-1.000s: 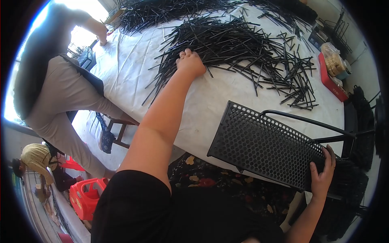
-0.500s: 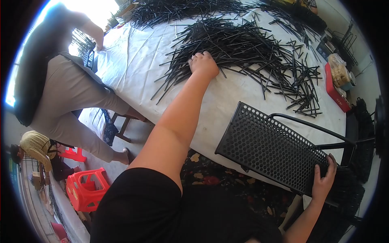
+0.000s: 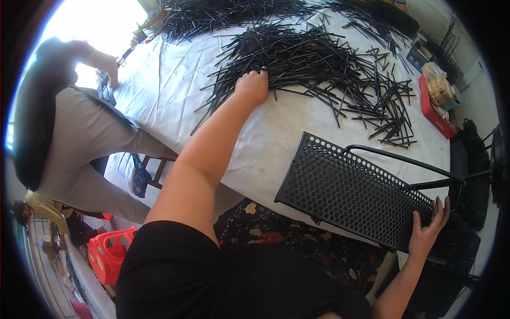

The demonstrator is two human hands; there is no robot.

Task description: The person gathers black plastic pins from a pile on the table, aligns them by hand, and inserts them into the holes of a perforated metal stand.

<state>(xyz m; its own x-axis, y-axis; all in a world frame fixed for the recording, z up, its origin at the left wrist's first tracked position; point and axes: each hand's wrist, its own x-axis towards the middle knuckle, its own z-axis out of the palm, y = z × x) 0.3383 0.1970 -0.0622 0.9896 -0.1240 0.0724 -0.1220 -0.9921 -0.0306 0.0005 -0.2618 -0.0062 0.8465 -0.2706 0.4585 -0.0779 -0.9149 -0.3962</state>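
Note:
My left hand (image 3: 252,86) reaches to the near edge of a pile of thin black sticks (image 3: 297,58) on the white-covered table. Its fingers are curled down among the sticks and the fingertips are hidden. My right hand (image 3: 426,228) grips the right end of a black perforated metal rack (image 3: 350,191), thumb on the mesh face and fingers at its end edge. The rack lies tilted over the table's near edge, with a bent black tube frame (image 3: 404,159) along its far side.
More black sticks (image 3: 228,16) lie at the back of the table (image 3: 159,90). A red box (image 3: 433,111) with a bagged item sits at the right edge. To the left, a person in grey trousers (image 3: 101,122) stands beside the table. A red plastic stool (image 3: 109,252) is on the floor.
My left hand has drawn slightly nearer along the pile's edge and its fingers are more curled. My right hand's fingers have shifted a little on the rack's end. The view has shifted slightly.

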